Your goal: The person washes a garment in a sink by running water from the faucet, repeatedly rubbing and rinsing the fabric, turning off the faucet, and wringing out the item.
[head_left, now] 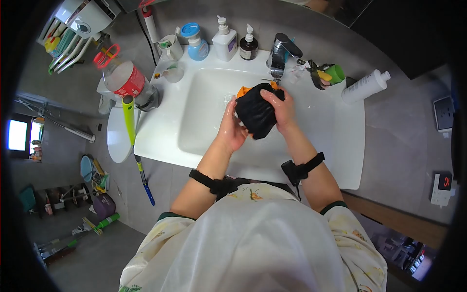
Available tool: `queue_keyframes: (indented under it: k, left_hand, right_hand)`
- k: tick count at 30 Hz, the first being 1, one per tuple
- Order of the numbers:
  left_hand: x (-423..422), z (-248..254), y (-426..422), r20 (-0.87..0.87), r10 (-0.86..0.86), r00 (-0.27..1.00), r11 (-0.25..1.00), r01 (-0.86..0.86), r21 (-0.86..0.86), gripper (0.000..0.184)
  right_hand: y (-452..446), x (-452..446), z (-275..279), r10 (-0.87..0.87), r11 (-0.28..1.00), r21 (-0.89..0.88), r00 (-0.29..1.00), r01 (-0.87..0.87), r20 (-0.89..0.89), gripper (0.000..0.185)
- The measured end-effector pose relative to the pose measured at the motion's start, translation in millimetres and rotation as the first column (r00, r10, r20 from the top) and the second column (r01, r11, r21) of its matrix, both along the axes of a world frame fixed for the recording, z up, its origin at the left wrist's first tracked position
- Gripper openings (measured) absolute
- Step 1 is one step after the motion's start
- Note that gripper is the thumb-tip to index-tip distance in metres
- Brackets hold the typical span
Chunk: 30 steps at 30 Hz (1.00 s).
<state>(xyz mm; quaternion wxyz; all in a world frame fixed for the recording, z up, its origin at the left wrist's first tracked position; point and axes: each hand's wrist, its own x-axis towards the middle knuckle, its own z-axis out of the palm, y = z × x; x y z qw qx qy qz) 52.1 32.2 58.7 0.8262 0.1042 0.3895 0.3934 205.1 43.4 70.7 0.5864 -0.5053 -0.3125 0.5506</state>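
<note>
Both my hands hold a bunched black cloth (pixel 257 116) with orange parts over the white sink (pixel 197 119). My left hand (pixel 232 130) grips its left side, with the fingers partly hidden beneath it. On the other side, my right hand (pixel 283 109) has its thumb pressed on top, and its other fingers are out of sight behind the cloth. The orange shows at the cloth's upper edge, just below the faucet (pixel 278 61). Whether the cloth is a garment, a cap or a bag, I cannot tell.
Along the back rim stand a blue foam bottle (pixel 197 47), a white pump bottle (pixel 224 41) and a dark pump bottle (pixel 248 46). A white bottle (pixel 362 87) and a green cup (pixel 335 73) are at right. At left stand a large plastic bottle (pixel 130 82) and a green-handled tool (pixel 129 119).
</note>
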Motion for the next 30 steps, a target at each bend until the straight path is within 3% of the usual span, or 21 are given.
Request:
queue_keyframes:
  k: [1, 2, 3, 4, 6, 7, 10, 14, 16, 18, 20, 21, 22, 24, 25, 27, 30]
  left_hand:
    - [-1.0, 3.9, -2.0, -0.001, 0.001, 1.0, 1.0, -0.001, 0.002, 0.066]
    - [-1.3, 8.5, -6.1, -0.036, 0.039, 0.999, 0.993, -0.042, -0.107, 0.07]
    - [-0.9, 12.3, -9.2, -0.075, 0.07, 0.995, 0.973, -0.085, -0.213, 0.075]
    - [3.3, 11.6, -11.8, -0.077, 0.067, 0.995, 0.973, -0.082, -0.217, 0.075]
    - [18.3, 11.1, -16.7, 0.262, -0.009, 0.965, 1.0, 0.016, -0.022, 0.08]
    - [23.5, 10.4, -12.9, 0.31, 0.071, 0.948, 0.996, -0.085, 0.03, 0.081]
    - [15.1, 12.9, -6.8, 0.416, 0.074, 0.906, 0.98, -0.143, 0.138, 0.075]
    - [18.5, -7.3, -2.3, 0.301, 0.123, 0.946, 0.972, -0.176, 0.155, 0.057]
    - [26.0, -4.3, 0.3, 0.224, 0.147, 0.963, 0.972, -0.183, 0.149, 0.05]
    - [30.9, -0.9, -0.9, 0.143, 0.178, 0.974, 0.97, -0.198, 0.144, 0.042]
    - [34.9, 2.6, -2.4, 0.034, 0.158, 0.987, 0.976, -0.161, 0.145, 0.036]
    - [38.0, 3.6, -1.5, -0.016, 0.164, 0.986, 0.973, -0.159, 0.169, 0.034]
    - [39.5, 1.0, -1.4, -0.019, 0.161, 0.987, 0.974, -0.156, 0.165, 0.034]
    - [41.1, -4.4, -1.4, -0.069, 0.182, 0.981, 0.957, -0.161, 0.241, 0.031]
    - [41.0, -5.0, -2.1, -0.074, 0.18, 0.981, 0.958, -0.158, 0.239, 0.031]
    - [43.7, -2.7, -2.3, -0.244, 0.237, 0.941, 0.934, -0.151, 0.325, 0.028]
    - [43.5, 3.3, -8.2, -0.331, 0.261, 0.907, 0.897, -0.102, 0.429, 0.027]
  right_hand:
    - [1.5, -0.7, 6.3, 0.001, 1.0, 0.002, 1.0, -0.001, -0.001, 0.036]
    - [2.2, -0.3, 11.0, -0.14, 0.967, 0.254, 0.872, 0.018, 0.469, 0.036]
    - [1.3, -0.1, 14.8, -0.356, 0.88, 0.466, 0.527, -0.087, 0.771, 0.036]
    - [-1.9, -3.2, 17.5, -0.355, 0.882, 0.463, 0.528, -0.083, 0.772, 0.036]
    - [-10.1, -17.9, 22.1, -0.505, 0.804, 0.592, 0.458, -0.059, 0.732, 0.038]
    - [-14.7, -25.8, 21.0, -0.579, 0.74, 0.666, 0.413, -0.096, 0.703, 0.039]
    - [-38.1, -35.8, 25.3, -0.454, 0.806, 0.563, 0.42, -0.183, 0.786, 0.039]
    - [-44.7, -34.8, 18.7, -0.341, 0.879, 0.463, 0.527, -0.116, 0.779, 0.039]
    - [-46.6, -31.5, 16.6, -0.128, 0.979, 0.204, 0.767, -0.004, 0.629, 0.043]
    - [-42.8, -24.1, 11.0, -0.119, 0.983, 0.183, 0.823, 0.018, 0.556, 0.044]
    - [-37.9, -16.7, -1.8, -0.111, 0.979, 0.199, 0.928, 0.041, 0.356, 0.04]
    - [-40.8, -15.5, 0.6, -0.083, 0.992, 0.118, 0.965, 0.055, 0.25, 0.038]
    - [-42.2, -13.8, -0.6, -0.085, 0.992, 0.113, 0.965, 0.058, 0.249, 0.038]
    - [-43.9, -11.1, -2.9, -0.03, 0.998, 0.049, 0.999, 0.029, 0.03, 0.037]
    - [-45.0, -11.7, -4.5, -0.032, 0.998, 0.045, 0.999, 0.031, 0.026, 0.037]
    - [-45.6, -11.2, -9.4, -0.027, 0.999, 0.019, 0.982, 0.031, -0.186, 0.032]
    - [-46.8, -9.1, -21.6, -0.048, 0.999, -0.003, 0.95, 0.049, -0.31, 0.028]
